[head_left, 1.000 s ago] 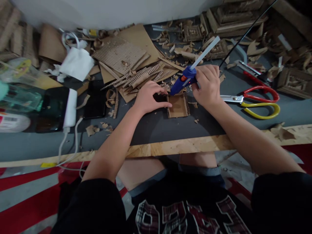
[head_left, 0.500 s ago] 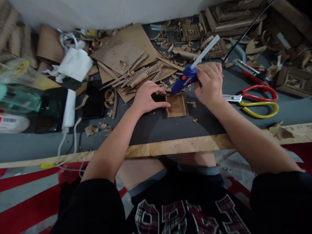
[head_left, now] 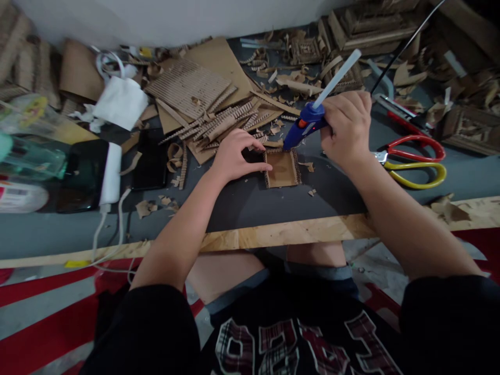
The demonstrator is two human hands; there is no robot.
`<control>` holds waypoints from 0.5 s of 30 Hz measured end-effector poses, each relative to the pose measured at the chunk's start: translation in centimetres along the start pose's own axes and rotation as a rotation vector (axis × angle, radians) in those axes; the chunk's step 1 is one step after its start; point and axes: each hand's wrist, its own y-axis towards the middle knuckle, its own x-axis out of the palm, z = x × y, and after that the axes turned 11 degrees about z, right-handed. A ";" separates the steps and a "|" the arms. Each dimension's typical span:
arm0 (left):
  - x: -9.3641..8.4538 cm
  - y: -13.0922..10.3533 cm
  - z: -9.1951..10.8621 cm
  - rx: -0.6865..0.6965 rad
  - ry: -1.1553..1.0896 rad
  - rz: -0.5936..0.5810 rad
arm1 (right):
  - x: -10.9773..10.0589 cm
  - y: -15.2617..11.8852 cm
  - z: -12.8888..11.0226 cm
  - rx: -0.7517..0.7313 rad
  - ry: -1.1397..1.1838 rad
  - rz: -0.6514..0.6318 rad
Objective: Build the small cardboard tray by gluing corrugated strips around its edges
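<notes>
A small square cardboard piece [head_left: 283, 172] with raised corrugated edges lies flat on the dark tabletop. My left hand [head_left: 237, 157] grips its left edge, with thumb and fingertips at that side. Wrapped round a blue glue gun [head_left: 300, 129] is my right hand [head_left: 347, 125]. The gun's nozzle points down at the far edge of the piece, near its far right corner. A pale glue stick [head_left: 336, 78] sticks up out of the gun's back end, and a black cord runs off behind my right hand.
Corrugated strips [head_left: 226, 122] and cardboard sheets [head_left: 222, 67] are piled behind my left hand. Scissors [head_left: 414, 161] with red and yellow handles lie at right. Black phones [head_left: 150, 159], a white power bank [head_left: 111, 174] and bottles stand left. A wooden strip [head_left: 281, 233] edges the table.
My right hand has moved the glue gun to the right along the far edge of the cardboard piece. My left hand has stayed nearly still at the left edge.
</notes>
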 end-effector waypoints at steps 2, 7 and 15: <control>0.0 0.0 0.0 -0.013 0.005 -0.001 | -0.3 0.1 0.3 0.025 0.001 -0.019; 0.1 -0.1 0.1 -0.022 -0.005 0.013 | -0.7 0.2 0.9 -0.013 0.032 0.019; 0.2 0.0 0.0 -0.026 0.022 -0.003 | 0.0 -0.2 0.8 0.102 -0.094 0.129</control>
